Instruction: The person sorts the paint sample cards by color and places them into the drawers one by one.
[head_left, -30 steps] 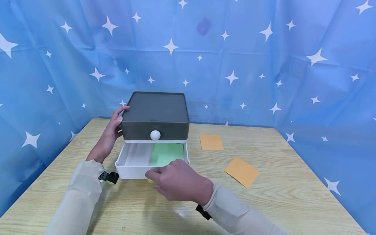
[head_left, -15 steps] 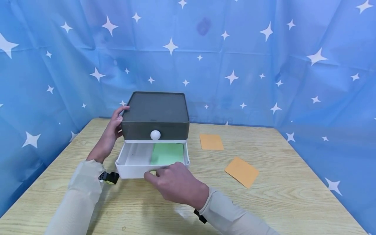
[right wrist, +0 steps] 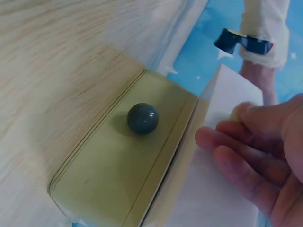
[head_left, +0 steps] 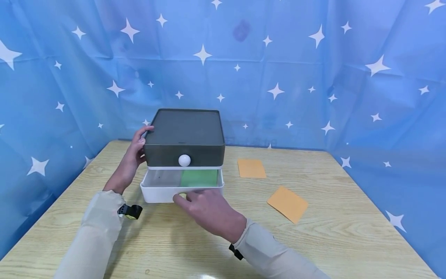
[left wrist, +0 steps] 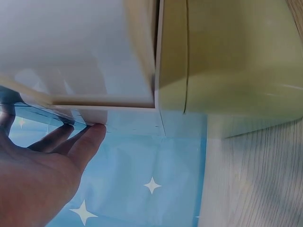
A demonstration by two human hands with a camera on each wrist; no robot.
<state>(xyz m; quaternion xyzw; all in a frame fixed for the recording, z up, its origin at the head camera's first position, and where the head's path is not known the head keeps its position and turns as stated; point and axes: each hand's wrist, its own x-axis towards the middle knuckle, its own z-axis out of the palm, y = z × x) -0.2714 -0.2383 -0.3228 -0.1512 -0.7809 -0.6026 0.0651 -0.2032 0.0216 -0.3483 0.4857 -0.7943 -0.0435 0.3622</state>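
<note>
A small stacked drawer cabinet (head_left: 188,128) has a dark grey upper part with a white knob (head_left: 184,160). Below that, a white drawer (head_left: 158,195) stands partly pulled out, with a green sheet (head_left: 199,178) lying flat in its right half. My right hand (head_left: 212,213) pinches the drawer's pale yellow knob (right wrist: 235,115) between thumb and fingers. In the left wrist view, my left hand (left wrist: 45,175) has its fingers extended against the cabinet's side; in the head view, one finger reaches over the top edge. Under the white drawer is a yellow-green drawer (right wrist: 109,175) with a dark round knob (right wrist: 143,118).
Two orange paper sheets lie on the wooden table (head_left: 331,232) to the right: one sheet (head_left: 251,168) farther back, the other sheet (head_left: 287,204) nearer. A blue curtain (head_left: 278,69) with white stars hangs behind the table and along its sides.
The white drawer has slid a little way back into the cabinet, my right hand moving with it at the knob. Less of the green sheet shows. My left hand stays in place.
</note>
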